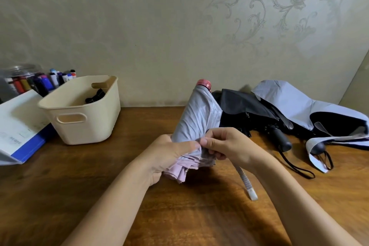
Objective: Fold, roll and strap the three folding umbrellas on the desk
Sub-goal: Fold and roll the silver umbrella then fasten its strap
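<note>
On the desk [79, 195], a white and blue folder [18, 126] lies left of the basket [79, 126], its corner just beside the basket's left wall. A cluster of pens [42, 82] stands behind the basket's left end, with a clear jar [22, 69] further left of them. The cream basket sits near the wall and has something small and black [95, 95] inside. Right of the basket, over the middle of the desk, is the left hand [169, 156], its fingers wrapped round the bunched lower part of the held umbrella [197, 118]. This one is collapsed and stands nearly upright, its pink cap [204, 84] at the top, lilac-grey cloth above the hands and pink folds showing below them. Just past it from the basket, the right hand [229, 146] pinches a fold of the same cloth between thumb and fingers, thumb tip close to the left thumb. The strap [245, 179] hangs loose from under this hand toward the desk; whether its pale end touches the wood cannot be told. Further right of the basket, the black umbrella [245, 110] lies loosely collapsed, unrolled, its handle [279, 139] pointing toward the person and its wrist loop [297, 168] trailing on the desk. Farthest from the basket, the pale umbrella [295, 106] lies spread and unrolled, partly over the black one, with its dark lining showing.
</note>
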